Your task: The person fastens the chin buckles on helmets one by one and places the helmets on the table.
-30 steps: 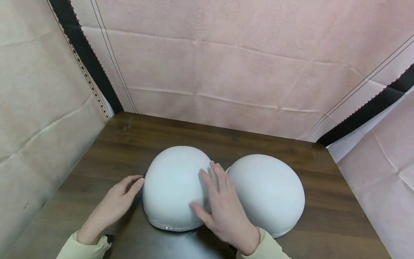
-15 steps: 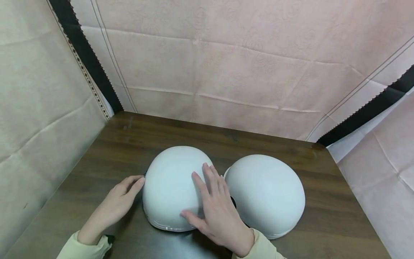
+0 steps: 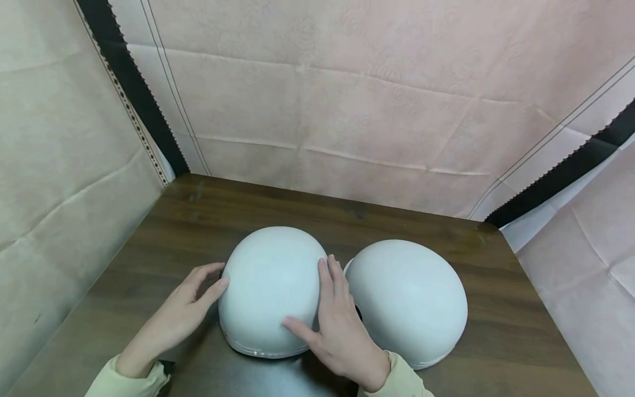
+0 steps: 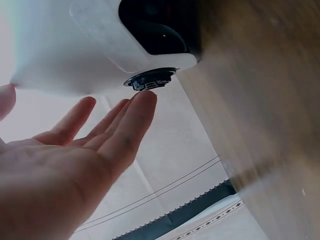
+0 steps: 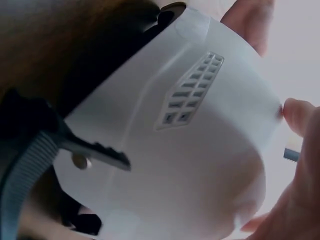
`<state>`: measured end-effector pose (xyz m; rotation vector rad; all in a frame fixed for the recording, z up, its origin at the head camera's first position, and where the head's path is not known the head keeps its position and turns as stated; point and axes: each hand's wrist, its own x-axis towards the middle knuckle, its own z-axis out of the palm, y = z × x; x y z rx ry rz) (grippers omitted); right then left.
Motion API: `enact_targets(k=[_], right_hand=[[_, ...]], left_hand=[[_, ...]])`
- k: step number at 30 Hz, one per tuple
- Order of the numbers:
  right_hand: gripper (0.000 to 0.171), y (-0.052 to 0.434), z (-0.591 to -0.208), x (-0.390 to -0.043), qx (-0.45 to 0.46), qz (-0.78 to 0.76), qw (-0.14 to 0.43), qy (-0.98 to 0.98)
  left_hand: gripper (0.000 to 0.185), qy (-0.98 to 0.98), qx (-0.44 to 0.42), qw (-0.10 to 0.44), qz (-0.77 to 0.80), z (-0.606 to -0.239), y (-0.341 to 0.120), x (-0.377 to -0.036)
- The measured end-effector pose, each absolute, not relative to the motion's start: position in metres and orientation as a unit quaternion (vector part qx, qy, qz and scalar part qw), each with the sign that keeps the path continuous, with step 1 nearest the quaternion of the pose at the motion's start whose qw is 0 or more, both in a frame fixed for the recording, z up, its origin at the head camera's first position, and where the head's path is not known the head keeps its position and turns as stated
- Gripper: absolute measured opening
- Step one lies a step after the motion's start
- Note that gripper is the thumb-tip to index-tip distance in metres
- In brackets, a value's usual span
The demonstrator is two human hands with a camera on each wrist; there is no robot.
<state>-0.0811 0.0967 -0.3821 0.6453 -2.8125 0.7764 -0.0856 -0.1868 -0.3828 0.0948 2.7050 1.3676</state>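
Observation:
Two smooth white helmets rest dome up, side by side. My hands flank the left helmet. The left hand has its thumb against the helmet's left side. In the left wrist view its longest-reaching fingertip meets a round black fitting near the rim. My right hand lies along the dome's right side, fingers extended and thumb apart at the front. In the right wrist view the white shell has a slotted vent, and a dark ribbed strap with a toothed end stands before it.
The right helmet stands just beyond my right hand, a black part showing in the narrow gap. Both sit on a dark brown wooden table. Pale patterned cloth hangs behind and at both sides.
My left hand has shifted slightly, its thumb now over the helmet's side. The right hand moved left across the dome, then its fingers drew together at the right side. Both helmets stay in place.

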Motion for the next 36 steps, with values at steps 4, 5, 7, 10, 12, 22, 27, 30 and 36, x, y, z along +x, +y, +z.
enact_targets(k=[4, 5, 7, 10, 12, 22, 27, 30, 36], right_hand=[[0.105, 0.098, -0.387, -0.081, 0.186, 0.289, 0.041, -0.938], [0.105, 0.099, -0.388, -0.081, 0.179, 0.299, 0.031, -0.937], [0.104, 0.099, -0.39, -0.082, 0.164, 0.323, 0.009, -0.932], [0.101, 0.1, -0.392, -0.082, 0.143, 0.364, -0.021, -0.92], [0.099, 0.1, -0.393, -0.083, 0.135, 0.387, -0.031, -0.911], [0.096, 0.101, -0.391, -0.091, 0.056, 0.5, -0.117, -0.856], [0.099, 0.103, -0.388, -0.093, 0.022, 0.536, -0.146, -0.831], [0.098, 0.103, -0.387, -0.094, 0.013, 0.545, -0.149, -0.825], [0.097, 0.102, -0.386, -0.097, -0.001, 0.552, -0.143, -0.822]], left_hand=[[0.065, 0.887, 0.051, 0.048, 0.457, -0.383, -0.188, -0.084], [0.064, 0.885, 0.06, 0.042, 0.46, -0.383, -0.188, -0.084], [0.063, 0.881, 0.077, 0.031, 0.465, -0.384, -0.187, -0.084], [0.061, 0.878, 0.091, 0.021, 0.469, -0.384, -0.186, -0.084], [0.061, 0.88, 0.087, 0.02, 0.467, -0.383, -0.185, -0.084], [0.064, 0.885, 0.079, 0.023, 0.458, -0.38, -0.184, -0.085], [0.067, 0.884, 0.078, 0.028, 0.459, -0.377, -0.183, -0.087], [0.071, 0.884, 0.076, 0.032, 0.46, -0.375, -0.183, -0.088], [0.08, 0.884, 0.085, 0.035, 0.459, -0.375, -0.181, -0.091]])
